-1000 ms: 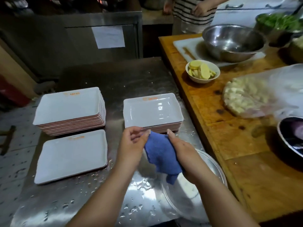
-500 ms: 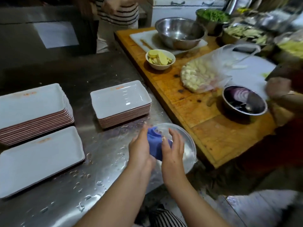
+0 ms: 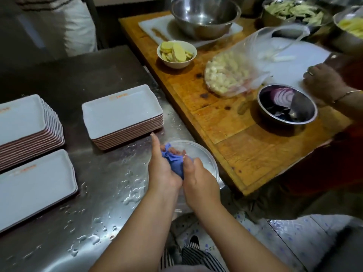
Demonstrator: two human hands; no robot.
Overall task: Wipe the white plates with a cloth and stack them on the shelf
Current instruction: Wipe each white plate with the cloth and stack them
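Observation:
Both my hands squeeze a bunched blue cloth (image 3: 173, 163) over a clear round bowl (image 3: 204, 160) at the wet steel counter's right edge. My left hand (image 3: 162, 169) grips the cloth from the left, forefinger sticking up. My right hand (image 3: 199, 180) grips it from the right. A stack of white rectangular plates (image 3: 119, 112) stands just beyond my hands. A taller stack (image 3: 21, 122) sits at the far left, and a single white plate (image 3: 35, 185) lies in front of it.
The steel counter (image 3: 102, 203) is wet with puddles. To the right, a wooden board (image 3: 225, 122) carries a bowl of sliced ginger (image 3: 176, 54), a bag of chopped food (image 3: 229, 75), a steel bowl with red onion (image 3: 286, 107) and larger steel bowls. Another person's hand (image 3: 324, 79) works at the far right.
My view has swung right and down. My hands brought the cloth down over the clear bowl and bunched it tighter between them.

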